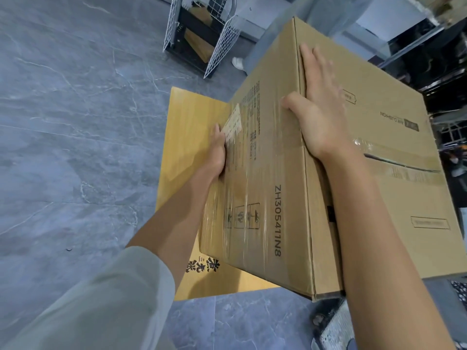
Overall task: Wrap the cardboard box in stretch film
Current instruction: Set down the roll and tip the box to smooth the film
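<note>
Cardboard box (265,173): between the hands, long axis near-far.
Left hand (217,152): on left face, grip unclear.
Right hand (321,114): flat on top.

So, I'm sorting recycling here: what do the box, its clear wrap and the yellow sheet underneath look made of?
Cardboard box: brown corrugated-looking board, matte, with folded edges and a taped seam. Stretch film: thin clear plastic, glossy; streaky wrinkled highlights over the printed side. Yellow sheet: probably flat printed cardboard, smooth; its thickness doesn't show.
</note>
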